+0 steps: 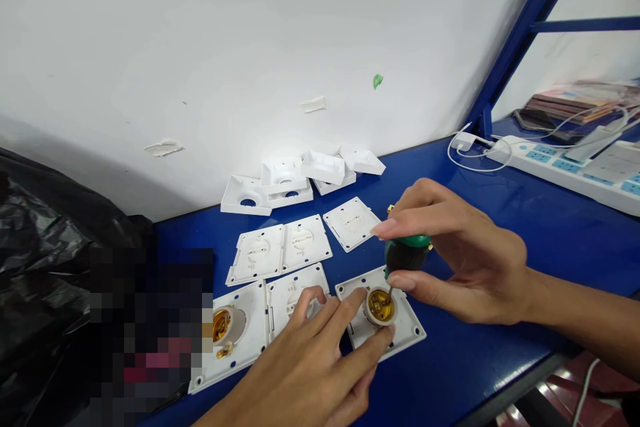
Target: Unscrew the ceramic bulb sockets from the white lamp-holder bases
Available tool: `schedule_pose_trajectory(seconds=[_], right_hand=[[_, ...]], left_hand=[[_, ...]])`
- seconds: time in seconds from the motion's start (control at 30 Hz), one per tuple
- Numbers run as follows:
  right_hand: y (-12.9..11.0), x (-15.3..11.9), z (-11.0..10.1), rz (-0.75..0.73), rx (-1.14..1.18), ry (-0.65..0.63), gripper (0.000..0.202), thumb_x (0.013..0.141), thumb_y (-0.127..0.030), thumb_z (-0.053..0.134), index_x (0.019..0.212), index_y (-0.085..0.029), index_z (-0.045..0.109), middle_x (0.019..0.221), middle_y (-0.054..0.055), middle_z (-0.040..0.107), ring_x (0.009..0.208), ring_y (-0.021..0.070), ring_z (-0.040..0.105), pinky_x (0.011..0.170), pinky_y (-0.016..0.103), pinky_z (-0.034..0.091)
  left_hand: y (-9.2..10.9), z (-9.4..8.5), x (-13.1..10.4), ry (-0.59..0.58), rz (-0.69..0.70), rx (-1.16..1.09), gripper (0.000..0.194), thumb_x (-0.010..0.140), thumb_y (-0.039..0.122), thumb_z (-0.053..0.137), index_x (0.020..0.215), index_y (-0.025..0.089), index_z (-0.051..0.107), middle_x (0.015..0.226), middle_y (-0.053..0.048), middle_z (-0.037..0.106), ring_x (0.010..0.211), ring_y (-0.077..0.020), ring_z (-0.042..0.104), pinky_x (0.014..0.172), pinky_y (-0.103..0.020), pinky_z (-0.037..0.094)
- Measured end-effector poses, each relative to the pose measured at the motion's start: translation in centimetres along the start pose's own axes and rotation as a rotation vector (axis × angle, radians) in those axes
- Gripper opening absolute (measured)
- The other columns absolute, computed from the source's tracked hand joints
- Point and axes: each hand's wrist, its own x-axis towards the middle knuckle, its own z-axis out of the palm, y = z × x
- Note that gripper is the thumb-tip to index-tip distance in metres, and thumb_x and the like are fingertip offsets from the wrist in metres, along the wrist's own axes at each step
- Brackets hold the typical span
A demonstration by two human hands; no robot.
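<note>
A stubby screwdriver [407, 255] with a green and black handle is gripped between the thumb and fingers of my right hand [465, 260]. Its shaft points down into a round lamp socket [381, 307] with a brass-coloured inside. The socket sits on a square white plate [407, 323]. My left hand [320, 353] steadies the socket, its fingers and thumb on either side of the rim. To the left, a second lamp socket [230, 325] rests on another white plate [240, 360], with a small brass piece [225, 349] beside it.
Several bare white plates [257, 253] lie behind my hands on the blue table [450, 373]. White box-like covers [245, 197] are heaped by the wall. A power strip [565, 170] with cables stands at right, a black plastic bag [60, 267] at left.
</note>
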Motion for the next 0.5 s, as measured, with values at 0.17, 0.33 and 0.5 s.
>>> schedule_pose_trajectory(seconds=[0.17,0.33,0.5], right_hand=[[0.29,0.14,0.17,0.004,0.021,0.014,0.045,0.09,-0.006,0.08,0.133,-0.011,0.067,0.11,0.005,0.073,0.091,0.0153,0.056,0.071,0.029,0.051],[0.32,0.23,0.04,-0.029,0.002,0.063,0.046,0.088,-0.004,0.08,0.132,-0.012,0.069,0.108,0.004,0.075,0.09,0.0153,0.057,0.071,0.029,0.052],[0.4,0.18,-0.02,0.009,0.045,0.039,0.046,0.091,-0.007,0.079,0.135,-0.012,0.067,0.109,0.004,0.073,0.09,0.0145,0.057,0.076,0.03,0.053]], left_hand=[[-0.04,0.02,0.06,0.001,-0.012,-0.017,0.04,0.11,0.015,0.039,0.141,0.024,0.063,0.143,-0.018,0.061,0.122,-0.0296,0.066,0.101,-0.058,0.055],[0.03,0.3,-0.08,0.005,-0.013,-0.023,0.044,0.107,0.015,0.043,0.146,0.026,0.059,0.146,-0.019,0.059,0.125,-0.0322,0.064,0.1,-0.063,0.055],[-0.22,0.73,-0.13,0.024,-0.001,-0.027,0.046,0.102,0.013,0.049,0.145,0.025,0.06,0.151,-0.019,0.054,0.121,-0.033,0.065,0.098,-0.062,0.056]])
